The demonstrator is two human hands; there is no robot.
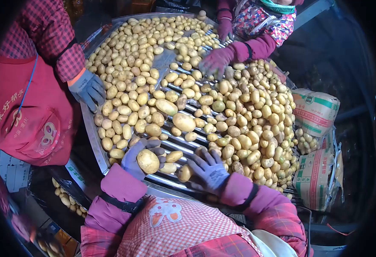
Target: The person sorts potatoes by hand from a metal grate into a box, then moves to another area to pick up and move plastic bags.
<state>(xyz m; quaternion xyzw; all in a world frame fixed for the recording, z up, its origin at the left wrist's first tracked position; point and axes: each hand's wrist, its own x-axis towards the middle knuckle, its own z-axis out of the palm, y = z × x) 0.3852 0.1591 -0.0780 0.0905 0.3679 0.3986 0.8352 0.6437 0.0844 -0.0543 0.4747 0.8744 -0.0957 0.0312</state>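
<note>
My left hand (138, 157), in a purple-grey glove, is closed around a large potato (148, 161) near the front edge of the sorting table. Just to its right, my right hand (210, 169), in a matching glove, has a smaller brownish potato (185, 173) between its thumb and fingers. Its other fingers spread over the metal rollers (177, 143). Between my hands, a loose potato (173, 156) lies on the rollers. Two large potatoes, one of them a pale oval potato (184, 122), rest farther up.
Potatoes heap on the left (123, 90) and in a taller pile (256, 124) on the right. A co-worker's blue-gloved hand (89, 89) rests at the left rim; another's maroon-gloved hand (217, 61) reaches across the back. Printed sacks (314, 177) stand at the right.
</note>
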